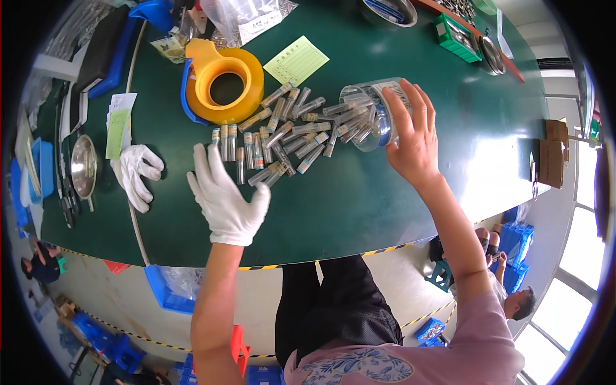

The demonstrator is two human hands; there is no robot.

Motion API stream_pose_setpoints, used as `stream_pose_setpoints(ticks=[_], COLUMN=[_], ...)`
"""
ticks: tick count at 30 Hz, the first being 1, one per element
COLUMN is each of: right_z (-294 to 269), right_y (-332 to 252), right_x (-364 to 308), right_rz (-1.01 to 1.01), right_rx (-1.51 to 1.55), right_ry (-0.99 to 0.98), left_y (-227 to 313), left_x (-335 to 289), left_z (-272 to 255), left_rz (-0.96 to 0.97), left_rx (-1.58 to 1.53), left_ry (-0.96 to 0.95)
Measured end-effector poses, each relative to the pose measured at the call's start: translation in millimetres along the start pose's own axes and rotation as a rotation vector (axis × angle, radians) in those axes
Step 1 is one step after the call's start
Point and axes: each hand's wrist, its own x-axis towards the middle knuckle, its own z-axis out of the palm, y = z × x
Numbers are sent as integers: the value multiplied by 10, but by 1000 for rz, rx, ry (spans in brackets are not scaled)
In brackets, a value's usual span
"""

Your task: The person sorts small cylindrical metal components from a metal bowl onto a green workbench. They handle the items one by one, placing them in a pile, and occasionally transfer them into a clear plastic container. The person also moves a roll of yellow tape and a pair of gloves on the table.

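My left hand (228, 205), in a white glove, is open with its fingers spread. It lies over the green tabletop, its fingertips just below a row of small glass vials (230, 142) with pale labelled ends. A clear plastic jar (360, 91) lies on its side, its mouth toward the left. My bare right hand (417, 138) curls round the jar's right end. Vials (350, 119) are inside the jar and at its mouth. More loose vials (301, 138) form a jumbled heap between the jar and my left hand, pointing various ways.
Behind the vials stands a yellow and blue tape dispenser (253, 80), with a green paper slip (296, 60) beside it. A spare white glove (136, 174) and a metal bowl (84, 163) lie at left. A green bin (457, 38) is far right. People sit beyond the table.
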Motion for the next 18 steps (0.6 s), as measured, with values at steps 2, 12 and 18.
stream_pose_setpoints(ticks=[2,12,18], right_z=[-13,59,300], right_y=[65,431,675], right_x=[-38,-213,-404], right_rz=[21,348,527], right_rx=[8,378,702], right_ry=[18,252,317], left_y=[-178,-619,-561], left_x=[35,387,413], left_z=[10,48,29], left_rz=[-1,-15,-48], left_rx=[32,138,198], left_ry=[28,182,150])
